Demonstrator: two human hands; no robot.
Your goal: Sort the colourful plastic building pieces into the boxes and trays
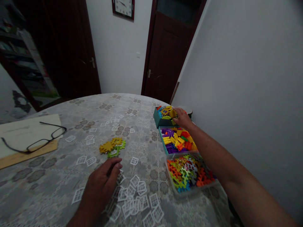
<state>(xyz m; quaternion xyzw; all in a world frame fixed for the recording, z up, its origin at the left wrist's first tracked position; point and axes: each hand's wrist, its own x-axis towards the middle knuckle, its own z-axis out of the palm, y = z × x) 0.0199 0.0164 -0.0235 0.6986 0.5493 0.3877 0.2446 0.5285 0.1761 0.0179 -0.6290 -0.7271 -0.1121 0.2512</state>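
Note:
My left hand (pixel 103 184) rests flat on the round table (pixel 142 107), fingers stretched out, just below a small cluster of joined yellow and green flat pieces (pixel 112 146). Several white square grid pieces (pixel 134 201) lie scattered around and under it. My right hand (pixel 181 118) reaches into the far teal box (pixel 156 119) of yellow and mixed gear-shaped pieces, its fingers curled among them; what they hold is hidden. Nearer me sit a teal box of purple, yellow and orange blocks (pixel 178 140) and a clear tray of mixed colourful pieces (pixel 189 173).
Black eyeglasses (pixel 35 140) lie on papers and a wooden board (pixel 23 138) at the table's left. A grey wall runs close along the right. Two dark wooden doors (pixel 169 53) and a wall clock (pixel 123 8) are behind the table.

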